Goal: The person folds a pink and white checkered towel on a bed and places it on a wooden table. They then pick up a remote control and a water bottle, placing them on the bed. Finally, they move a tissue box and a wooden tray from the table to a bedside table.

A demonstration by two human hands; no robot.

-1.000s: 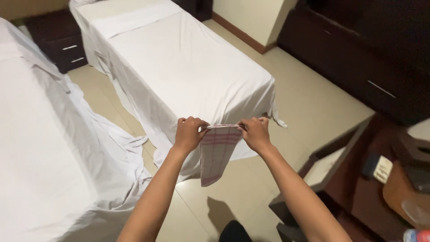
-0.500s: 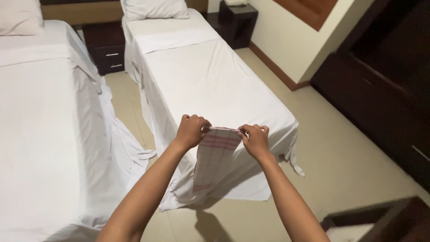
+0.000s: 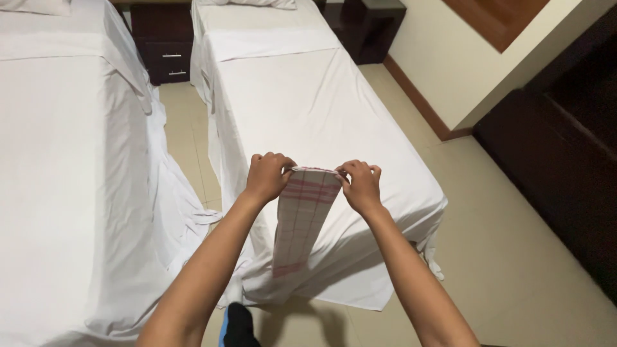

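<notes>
Above the bed (image 3: 321, 115), both hands, left (image 3: 267, 177) and right (image 3: 361, 185), kept their fingers pinched on the cloth (image 3: 302, 215), now nearer the bed's foot than before.

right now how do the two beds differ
The left bed has its sheet pulled loose, spilling onto the floor; the right bed has its sheet smoother, hanging at the foot. The right bed lies behind the checked cloth held by both hands; the left bed lies off to the side. Both are white.
</notes>
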